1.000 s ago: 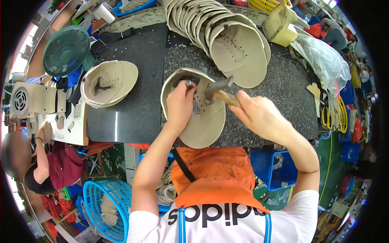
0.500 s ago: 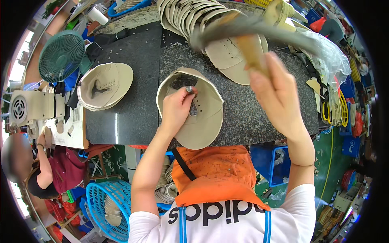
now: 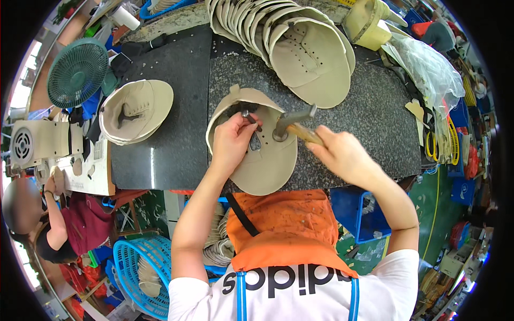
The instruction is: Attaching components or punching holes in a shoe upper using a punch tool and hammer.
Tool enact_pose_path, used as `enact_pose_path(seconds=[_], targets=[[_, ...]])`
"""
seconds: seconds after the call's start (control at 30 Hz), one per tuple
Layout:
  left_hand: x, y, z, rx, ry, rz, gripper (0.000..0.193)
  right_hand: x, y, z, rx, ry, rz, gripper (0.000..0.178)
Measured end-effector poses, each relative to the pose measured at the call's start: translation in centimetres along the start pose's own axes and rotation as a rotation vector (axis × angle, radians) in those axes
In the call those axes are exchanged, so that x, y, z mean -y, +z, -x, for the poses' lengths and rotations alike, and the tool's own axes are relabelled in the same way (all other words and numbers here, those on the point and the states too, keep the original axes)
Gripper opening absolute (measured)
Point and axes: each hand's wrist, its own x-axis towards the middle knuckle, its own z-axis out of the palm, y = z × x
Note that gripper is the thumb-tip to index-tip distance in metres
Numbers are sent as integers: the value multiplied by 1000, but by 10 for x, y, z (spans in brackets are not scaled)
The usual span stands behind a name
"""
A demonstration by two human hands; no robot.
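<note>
A beige shoe upper [image 3: 262,174] with punched eyelet holes lies on the dark stone slab [image 3: 369,134] before me. My left hand [image 3: 230,143] is inside its opening, fingers pinching a short metal punch [image 3: 247,114] that tilts over the eyelet area. My right hand [image 3: 341,153] grips the wooden handle of a hammer [image 3: 305,134]. The hammer's metal head hovers over the upper's right side, a little right of the punch and apart from it. Farther back leans a row of nested beige uppers [image 3: 326,88]. A smaller stack of uppers [image 3: 160,104] sits on the left.
A green fan [image 3: 78,72] and a cream machine [image 3: 40,142] stand at left, near a seated co-worker [image 3: 83,222]. Crumpled clear plastic [image 3: 433,69] and a pale yellow container [image 3: 364,24] lie back right. Below the slab are a blue basket [image 3: 126,267] and blue bin [image 3: 348,219].
The hammer has come down from high over the back stack to beside the punch, with my right hand lower. My left hand stays at the upper, still pinching the punch.
</note>
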Motion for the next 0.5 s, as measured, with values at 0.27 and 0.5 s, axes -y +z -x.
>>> enact_pose_path(seconds=[0.27, 0.5], targets=[[-19, 0, 12, 27, 201, -682, 13, 28, -16, 2, -60, -145, 5, 25], [-4, 0, 9, 67, -92, 43, 12, -1, 24, 22, -15, 17, 11, 27]])
